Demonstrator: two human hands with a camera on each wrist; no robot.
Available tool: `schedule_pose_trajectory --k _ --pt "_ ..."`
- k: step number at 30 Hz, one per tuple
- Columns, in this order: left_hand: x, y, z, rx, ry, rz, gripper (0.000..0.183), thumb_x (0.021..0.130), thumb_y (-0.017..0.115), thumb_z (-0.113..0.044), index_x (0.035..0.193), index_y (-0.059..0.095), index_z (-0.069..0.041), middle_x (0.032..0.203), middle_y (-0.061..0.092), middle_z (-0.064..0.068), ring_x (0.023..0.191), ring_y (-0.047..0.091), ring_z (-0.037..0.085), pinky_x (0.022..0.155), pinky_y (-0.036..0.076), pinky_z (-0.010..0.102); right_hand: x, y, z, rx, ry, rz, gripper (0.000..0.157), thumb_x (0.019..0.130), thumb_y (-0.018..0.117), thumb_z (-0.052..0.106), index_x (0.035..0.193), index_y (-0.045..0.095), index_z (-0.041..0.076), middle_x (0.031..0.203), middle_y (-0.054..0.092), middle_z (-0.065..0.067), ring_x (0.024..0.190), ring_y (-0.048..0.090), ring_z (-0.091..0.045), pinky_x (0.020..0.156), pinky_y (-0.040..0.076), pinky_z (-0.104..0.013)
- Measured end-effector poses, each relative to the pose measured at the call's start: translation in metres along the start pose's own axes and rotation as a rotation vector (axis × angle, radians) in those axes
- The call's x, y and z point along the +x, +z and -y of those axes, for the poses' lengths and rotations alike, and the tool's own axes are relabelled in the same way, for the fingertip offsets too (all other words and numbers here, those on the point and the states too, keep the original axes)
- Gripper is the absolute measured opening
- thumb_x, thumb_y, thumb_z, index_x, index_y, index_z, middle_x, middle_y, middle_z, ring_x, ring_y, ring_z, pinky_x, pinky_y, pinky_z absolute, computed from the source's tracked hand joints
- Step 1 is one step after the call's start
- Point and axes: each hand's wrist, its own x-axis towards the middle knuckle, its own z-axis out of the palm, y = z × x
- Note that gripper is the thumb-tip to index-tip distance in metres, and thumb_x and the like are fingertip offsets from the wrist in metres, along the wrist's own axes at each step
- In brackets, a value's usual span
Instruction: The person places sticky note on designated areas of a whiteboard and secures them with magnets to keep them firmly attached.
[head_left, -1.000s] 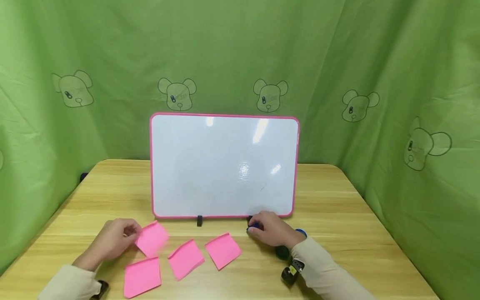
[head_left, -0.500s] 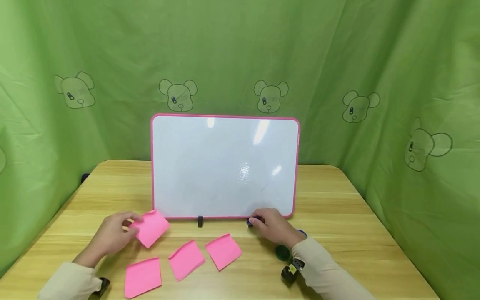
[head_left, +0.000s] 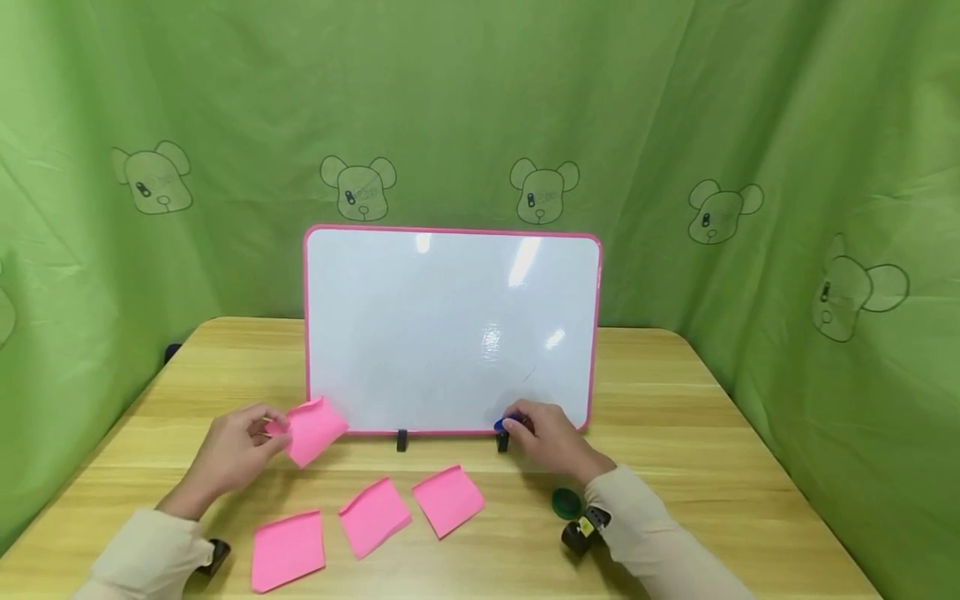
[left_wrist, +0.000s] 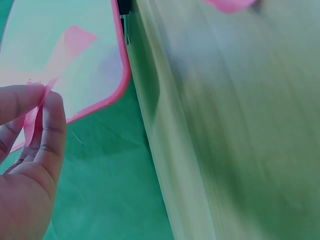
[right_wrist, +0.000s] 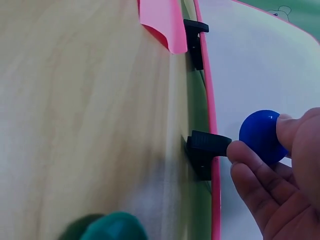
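My left hand (head_left: 238, 450) pinches a pink sticky note (head_left: 317, 429) by its left side, with the note held off the table in front of the whiteboard's lower left corner. In the left wrist view the note (left_wrist: 70, 47) bends between thumb and fingers. My right hand (head_left: 553, 440) holds a round blue magnet (right_wrist: 261, 136) between thumb and fingers, close to the lower right part of the whiteboard (head_left: 450, 333). The board stands upright, pink-framed, on two black feet (head_left: 402, 440). Whether the magnet touches the board, I cannot tell.
Three more pink sticky notes lie on the table: one at the left (head_left: 288, 550), one in the middle (head_left: 375, 517), one at the right (head_left: 448, 500). A round green magnet (head_left: 566, 502) sits beside my right wrist. Green cloth (head_left: 450, 100) hangs behind the table.
My left hand has lifted the sticky note up and slightly right, in front of the board's corner. My right hand has risen a little with the blue magnet. The other notes stay put.
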Motion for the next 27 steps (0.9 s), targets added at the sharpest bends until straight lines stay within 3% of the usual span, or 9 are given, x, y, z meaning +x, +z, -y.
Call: schedule_pose_trajectory --k 9,16,27 --pt "0.009 0.003 -0.007 -0.043 0.034 0.000 0.026 0.076 0.075 0.004 0.100 0.065 0.004 0.102 0.063 0.018 0.080 0.066 0.026 0.066 0.057 0.026 0.005 -0.003 0.001 0.038 0.005 -0.012 0.006 0.097 0.058 0.009 0.102 0.061 0.008 0.080 0.061 0.005 0.070 0.055 -0.010 0.061 0.050 -0.024" --pt "0.015 0.002 -0.009 -0.014 0.060 -0.005 0.028 0.077 0.073 0.006 0.103 0.064 0.001 0.109 0.062 0.019 0.093 0.064 0.039 0.072 0.058 0.037 0.009 -0.006 0.006 0.079 0.068 -0.019 0.010 0.097 0.058 0.008 0.106 0.057 0.006 0.081 0.062 0.002 0.072 0.059 -0.011 0.067 0.053 -0.026" --pt "0.027 0.000 -0.016 -0.065 0.036 0.009 0.024 0.081 0.074 0.002 0.102 0.064 -0.001 0.106 0.064 0.020 0.092 0.066 0.038 0.075 0.058 0.039 0.017 -0.012 0.008 0.070 0.059 -0.058 0.007 0.095 0.060 0.008 0.102 0.057 0.007 0.080 0.063 0.001 0.071 0.059 -0.011 0.062 0.051 -0.027"
